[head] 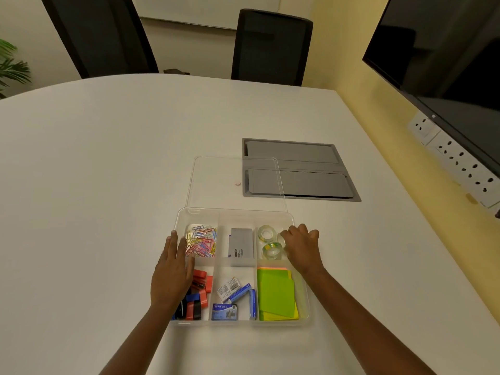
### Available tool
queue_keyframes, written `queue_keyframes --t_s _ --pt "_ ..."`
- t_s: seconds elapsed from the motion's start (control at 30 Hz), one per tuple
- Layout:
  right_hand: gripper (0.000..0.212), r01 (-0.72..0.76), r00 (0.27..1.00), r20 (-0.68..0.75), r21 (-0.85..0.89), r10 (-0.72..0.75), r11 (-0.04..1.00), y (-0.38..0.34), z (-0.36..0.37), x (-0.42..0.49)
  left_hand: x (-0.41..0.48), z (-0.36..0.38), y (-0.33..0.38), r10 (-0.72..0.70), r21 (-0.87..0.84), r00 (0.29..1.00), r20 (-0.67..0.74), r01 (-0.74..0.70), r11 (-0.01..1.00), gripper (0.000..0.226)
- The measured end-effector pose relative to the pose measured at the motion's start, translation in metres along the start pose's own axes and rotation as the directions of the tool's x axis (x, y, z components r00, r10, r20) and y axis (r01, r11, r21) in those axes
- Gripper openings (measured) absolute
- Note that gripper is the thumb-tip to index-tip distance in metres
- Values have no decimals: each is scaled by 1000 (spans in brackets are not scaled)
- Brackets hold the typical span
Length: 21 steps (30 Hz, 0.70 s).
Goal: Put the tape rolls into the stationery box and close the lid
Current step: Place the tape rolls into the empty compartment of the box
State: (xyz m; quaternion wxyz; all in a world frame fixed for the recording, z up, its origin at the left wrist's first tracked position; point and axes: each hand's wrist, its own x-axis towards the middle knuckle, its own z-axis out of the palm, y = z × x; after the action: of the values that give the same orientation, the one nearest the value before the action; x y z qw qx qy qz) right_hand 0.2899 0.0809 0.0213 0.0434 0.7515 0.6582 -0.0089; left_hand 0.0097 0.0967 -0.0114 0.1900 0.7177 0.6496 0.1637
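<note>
A clear stationery box [235, 214] with several compartments sits open on the white table. Two clear tape rolls lie in its far right compartment, one [266, 233] behind the other [272, 250]. My right hand [302, 247] hovers over that compartment's right side, fingers curled down beside the rolls; whether it holds a third roll is hidden. My left hand [173, 269] lies flat against the box's left wall, fingers straight. The clear lid [216, 182] lies flat on the table just behind the box.
Other compartments hold coloured paper clips [201, 240], a grey pad [241, 246], binder clips [201, 290], staple boxes [232, 299] and green sticky notes [276, 293]. A grey cable hatch [300, 169] is set in the table behind; wall sockets [457, 161] and a screen [443, 50] are at right.
</note>
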Motion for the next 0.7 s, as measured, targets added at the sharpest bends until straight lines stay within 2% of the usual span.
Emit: queue_keyframes --t_s 0.13,0.2,0.33,0.43,0.7 --pt "30 25 1000 -2 -32 -25 999 -3 -6 12 1 1 0 -1 -9 1000 0 1 1000 49" --pt "34 17 1000 -5 13 -17 1000 -3 -7 16 1 2 -1 2 -16 1000 -3 -2 1000 48" --pt "40 60 998 -24 259 -55 964 -7 -7 12 0 4 -3 8 -22 1000 -12 -9 1000 46" --pt "41 67 991 74 429 -109 901 -8 -4 4 0 5 -3 13 -24 1000 -12 -14 1000 46" --pt "48 17 956 278 276 -97 961 -12 1 14 0 6 -3 -2 -21 1000 -11 2 1000 47"
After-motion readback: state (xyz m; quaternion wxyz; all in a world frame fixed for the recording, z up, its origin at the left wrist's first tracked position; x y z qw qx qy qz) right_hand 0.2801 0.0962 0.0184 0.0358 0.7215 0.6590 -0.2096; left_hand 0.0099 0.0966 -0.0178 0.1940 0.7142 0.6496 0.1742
